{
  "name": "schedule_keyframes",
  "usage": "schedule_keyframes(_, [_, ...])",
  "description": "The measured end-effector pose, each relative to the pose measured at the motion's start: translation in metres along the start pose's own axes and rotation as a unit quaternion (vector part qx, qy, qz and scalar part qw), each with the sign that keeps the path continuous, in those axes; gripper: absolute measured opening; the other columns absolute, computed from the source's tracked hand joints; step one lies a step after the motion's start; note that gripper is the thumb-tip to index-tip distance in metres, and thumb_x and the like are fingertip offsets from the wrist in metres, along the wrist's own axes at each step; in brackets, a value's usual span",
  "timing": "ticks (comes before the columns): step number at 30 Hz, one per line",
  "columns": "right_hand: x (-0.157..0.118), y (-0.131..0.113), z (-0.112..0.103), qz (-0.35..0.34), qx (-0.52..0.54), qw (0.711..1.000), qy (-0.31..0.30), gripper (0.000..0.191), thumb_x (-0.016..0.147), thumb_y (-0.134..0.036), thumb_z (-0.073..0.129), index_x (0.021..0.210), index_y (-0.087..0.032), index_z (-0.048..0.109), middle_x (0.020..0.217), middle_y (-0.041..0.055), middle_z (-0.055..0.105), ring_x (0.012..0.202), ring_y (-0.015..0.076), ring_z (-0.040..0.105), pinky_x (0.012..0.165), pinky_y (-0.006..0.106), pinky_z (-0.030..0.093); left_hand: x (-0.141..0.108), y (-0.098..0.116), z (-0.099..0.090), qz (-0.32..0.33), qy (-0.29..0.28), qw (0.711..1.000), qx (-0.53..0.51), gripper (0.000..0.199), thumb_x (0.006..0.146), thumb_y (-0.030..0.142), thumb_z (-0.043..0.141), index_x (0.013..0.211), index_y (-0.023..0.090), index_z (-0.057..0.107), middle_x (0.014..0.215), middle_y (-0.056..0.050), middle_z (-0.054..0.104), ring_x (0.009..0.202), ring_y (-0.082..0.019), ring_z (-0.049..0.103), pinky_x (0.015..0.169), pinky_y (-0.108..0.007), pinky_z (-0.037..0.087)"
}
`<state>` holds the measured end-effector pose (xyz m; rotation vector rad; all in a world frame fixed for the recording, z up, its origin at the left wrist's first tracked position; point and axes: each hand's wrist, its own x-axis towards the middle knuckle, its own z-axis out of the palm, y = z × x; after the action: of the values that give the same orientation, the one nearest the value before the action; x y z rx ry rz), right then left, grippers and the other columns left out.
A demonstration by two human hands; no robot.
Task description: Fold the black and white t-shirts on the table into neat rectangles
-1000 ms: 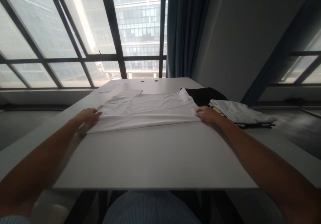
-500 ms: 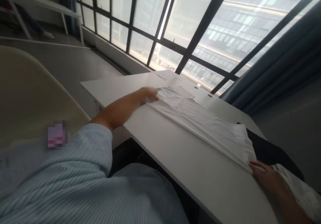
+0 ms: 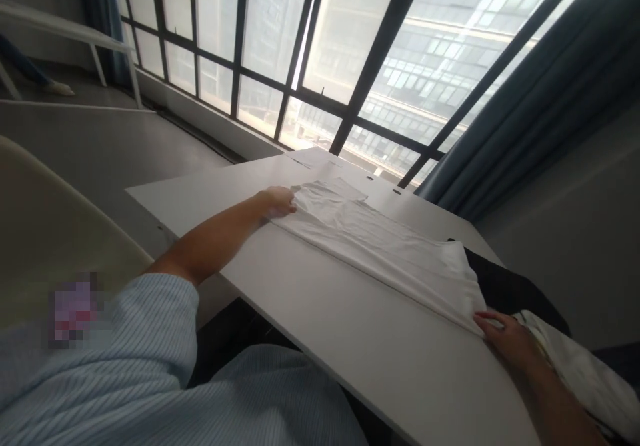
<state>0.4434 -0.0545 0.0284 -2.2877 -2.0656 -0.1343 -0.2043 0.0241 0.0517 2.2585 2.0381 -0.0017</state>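
A white cloth garment [image 3: 385, 243] lies stretched lengthwise over the white table [image 3: 360, 313], its long near edge folded and fairly straight, with wrinkles toward its left end. My left hand [image 3: 280, 201] is closed on the garment's left end, fingers pinching the fabric. At the opposite end, my right hand [image 3: 505, 333] grips the near right corner between thumb and fingers. Both hands are low over the tabletop.
A dark chair back [image 3: 520, 286] stands beyond the table's right end, with white patterned cloth [image 3: 575, 366] beside my right forearm. A cream chair [image 3: 55, 219] is at left. Windows and a blue curtain [image 3: 500, 113] lie behind. A person's foot [image 3: 59, 89] shows far left.
The whole view has shifted, so the table and both hands appear further left and the left hand slightly lower. Both hands still hold the garment's ends, and its layout looks nearly the same.
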Motion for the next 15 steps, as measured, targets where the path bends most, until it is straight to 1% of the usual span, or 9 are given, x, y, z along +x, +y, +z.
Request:
schedule_keyframes(3, [-0.003, -0.002, -0.005, 0.03, 0.084, 0.996, 0.003, 0.044, 0.072, -0.061, 0.043, 0.086, -0.028, 0.069, 0.096, 0.0227, 0.07, 0.097, 0.0449, 0.07, 0.086, 0.052, 0.053, 0.0, -0.004, -0.003, -0.005, -0.008, 1.0, 0.004, 0.06, 0.087, 0.058, 0.06, 0.129, 0.017, 0.069, 0.129, -0.016, 0.069, 0.115, -0.031, 0.064, 0.097, -0.034, 0.049])
schedule_keyframes(7, [-0.006, -0.003, -0.009, 0.025, 0.12, 0.992, -0.005, 0.04, 0.07, -0.057, 0.049, 0.086, -0.026, 0.068, 0.086, 0.0219, 0.069, 0.094, 0.0455, 0.069, 0.086, 0.053, 0.05, 0.002, -0.009, -0.006, -0.022, -0.023, 0.999, -0.003, 0.063, 0.084, 0.059, 0.064, 0.129, 0.015, 0.069, 0.13, -0.016, 0.069, 0.116, -0.032, 0.064, 0.096, -0.033, 0.049])
schedule_keyframes(12, [-0.007, -0.002, -0.011, 0.024, 0.114, 0.993, -0.031, 0.04, 0.072, -0.055, 0.049, 0.09, -0.025, 0.069, 0.08, 0.0217, 0.07, 0.088, 0.0433, 0.07, 0.081, 0.05, 0.051, 0.001, -0.012, -0.006, -0.052, -0.024, 0.998, -0.022, 0.071, 0.077, 0.064, 0.071, 0.13, 0.016, 0.069, 0.135, -0.016, 0.067, 0.118, -0.033, 0.063, 0.096, -0.031, 0.049])
schedule_keyframes(15, [-0.006, 0.0, -0.01, -0.005, 0.072, 0.997, -0.031, 0.038, 0.076, -0.054, 0.047, 0.09, -0.027, 0.071, 0.077, 0.0203, 0.071, 0.081, 0.0403, 0.072, 0.074, 0.048, 0.053, -0.003, -0.012, -0.004, -0.058, -0.014, 0.998, -0.038, 0.073, 0.076, 0.062, 0.072, 0.132, 0.016, 0.068, 0.138, -0.016, 0.065, 0.121, -0.034, 0.062, 0.098, -0.033, 0.049])
